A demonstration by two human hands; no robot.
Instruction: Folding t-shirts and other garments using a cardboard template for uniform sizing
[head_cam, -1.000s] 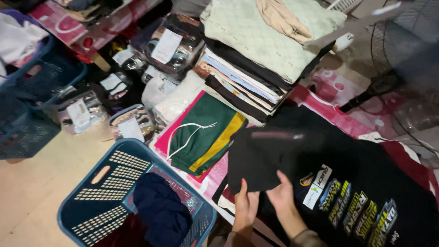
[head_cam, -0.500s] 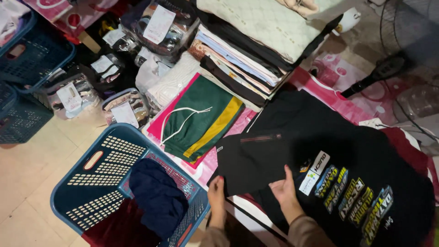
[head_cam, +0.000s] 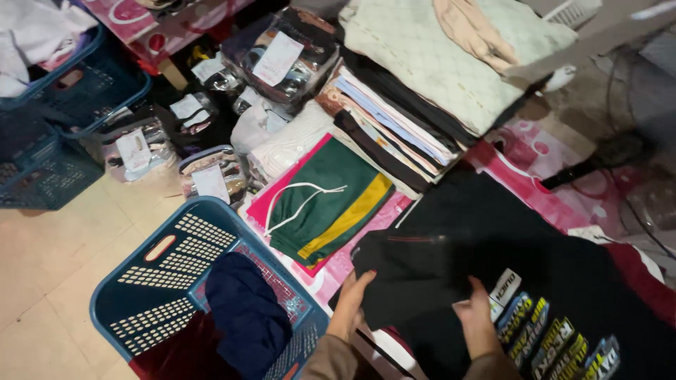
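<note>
Your hands slid leftward on the black T-shirt (head_cam: 535,281) | left hand (head_cam: 351,304) and right hand (head_cam: 477,318) seemingly grip its folded sleeve | blue basket (head_cam: 151,281) beside.

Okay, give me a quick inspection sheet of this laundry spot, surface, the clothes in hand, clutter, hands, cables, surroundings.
Surface: pink patterned mat on a tiled floor.
Job's things: black printed shirt spread flat, one part folded over.
Clutter: green shorts, stack of folded clothes, bagged garments.
Grippers: left hand and right hand both grip the fold's edge.
Cables: dark cable at the right.
Surroundings: blue basket holding navy cloth; second blue basket.
</note>
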